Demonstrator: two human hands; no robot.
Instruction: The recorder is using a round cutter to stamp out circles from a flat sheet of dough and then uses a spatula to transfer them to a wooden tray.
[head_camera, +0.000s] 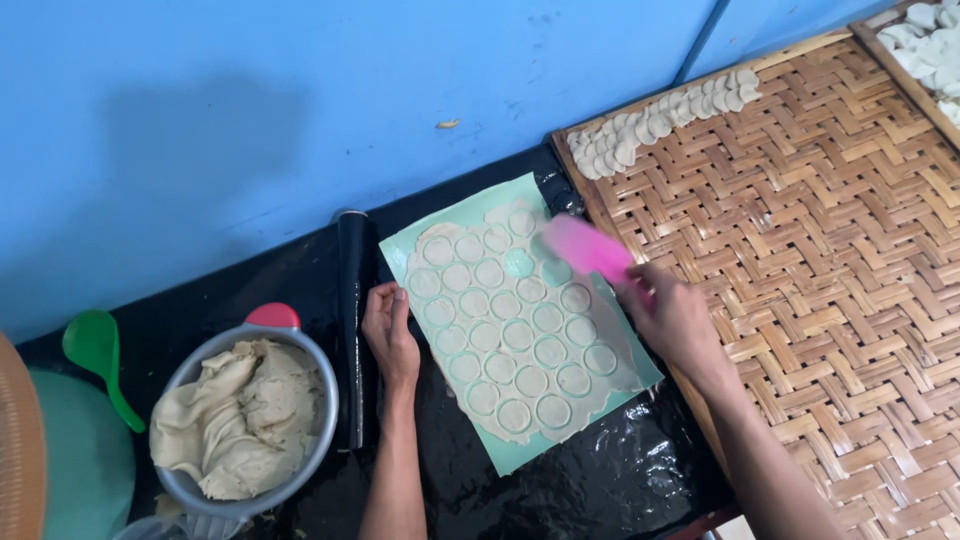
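My left hand (388, 335) lies flat and open on the green mat's (520, 455) edge, pinning it to the desk (600, 480). My right hand (675, 320) grips a pink scraper (585, 248) over the rolled dough sheet (505, 330) of cut circles. Beyond, finished pieces line the woven tray (800, 220).

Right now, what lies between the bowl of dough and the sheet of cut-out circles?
In the head view, a black rolling pin and the left hand, resting at the dough sheet edge, lie right of the bowl.
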